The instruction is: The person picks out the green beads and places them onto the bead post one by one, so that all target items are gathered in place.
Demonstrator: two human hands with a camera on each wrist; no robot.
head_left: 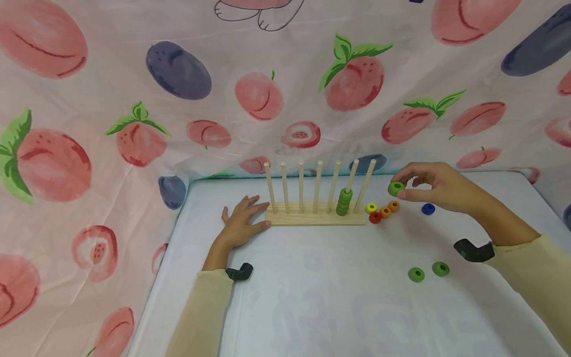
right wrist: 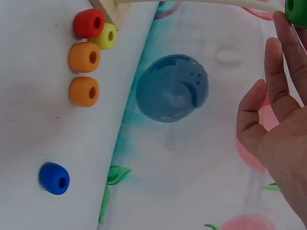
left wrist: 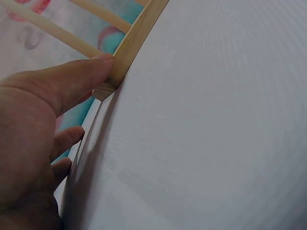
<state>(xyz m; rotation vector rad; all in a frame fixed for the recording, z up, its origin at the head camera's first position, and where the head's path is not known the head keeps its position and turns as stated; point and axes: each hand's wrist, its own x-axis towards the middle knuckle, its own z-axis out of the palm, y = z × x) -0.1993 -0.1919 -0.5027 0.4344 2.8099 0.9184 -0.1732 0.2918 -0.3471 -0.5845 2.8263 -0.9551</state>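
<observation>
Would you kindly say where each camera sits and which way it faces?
Head: head-worn, facing forward and down at the peg rack; left hand, right hand and sleeves show.
Left wrist: worn there, facing the peg rack's end; left hand shows.
Right wrist: worn there, facing beads and cloth; right hand shows.
Head and right wrist share the blue bead.

No word, number or brand is showing legibly in any view. The fruit-printed cloth (head_left: 285, 54) is carrying drawings, with a dark shape (head_left: 416, 1) at its top edge being cut off too far to tell, and the white table (head_left: 321, 302) is showing marks too faint to read. The wooden rack (head_left: 312, 219) and beads (head_left: 417, 274) are displaying no readable label.
</observation>
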